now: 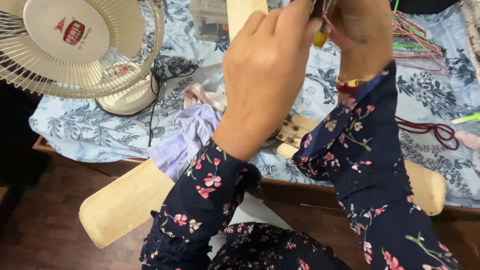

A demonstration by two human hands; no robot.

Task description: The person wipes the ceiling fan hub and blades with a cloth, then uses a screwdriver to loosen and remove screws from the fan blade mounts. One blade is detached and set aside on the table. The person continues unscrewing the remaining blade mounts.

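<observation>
- Head view: left hand (265,70) curled shut over the hub of a ceiling fan (125,202) lying on the bed.
- Right hand (362,37) pinches a yellow-handled screwdriver (320,39).
- Risk: the overhanging blade could tip off the bed edge; the tool may slip.

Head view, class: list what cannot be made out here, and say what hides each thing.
- Tool with yellow handle: its working end is cut off by the top edge and covered by both hands.
- Right hand: its fingers run past the top edge.
- Ceiling fan hub: mostly hidden behind the left hand and sleeve.
- Clear box: top cut off, contents too blurred.
- Table fan: left part outside the frame.
</observation>
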